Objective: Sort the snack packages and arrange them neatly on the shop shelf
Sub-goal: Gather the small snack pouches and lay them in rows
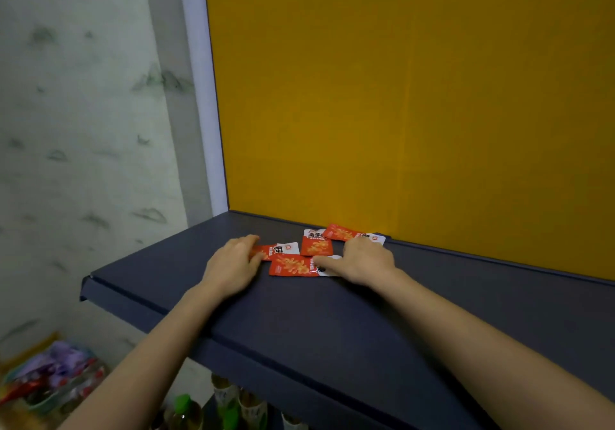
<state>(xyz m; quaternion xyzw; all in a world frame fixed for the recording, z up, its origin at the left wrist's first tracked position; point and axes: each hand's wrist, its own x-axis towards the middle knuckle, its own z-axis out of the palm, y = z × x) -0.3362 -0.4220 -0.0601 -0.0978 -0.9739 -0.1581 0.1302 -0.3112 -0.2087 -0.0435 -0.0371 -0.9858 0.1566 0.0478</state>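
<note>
Several small red-and-white snack packets lie flat near the back of a dark blue shelf (299,323). One packet (293,265) lies in front, one (316,245) behind it, one (342,232) against the yellow back panel, and one (283,250) at the left. My left hand (233,263) rests palm down on the left end of that left packet, fingers together. My right hand (362,260) lies flat on the white end of the front packet, with the index finger stretched out onto it. Neither hand has lifted a packet.
A yellow back panel (416,96) rises behind the shelf, with a white post (203,96) at its left. Below the shelf stand several bottles (186,409). A blurred basket of mixed snack packets (50,379) sits at the lower left beside a patterned wall.
</note>
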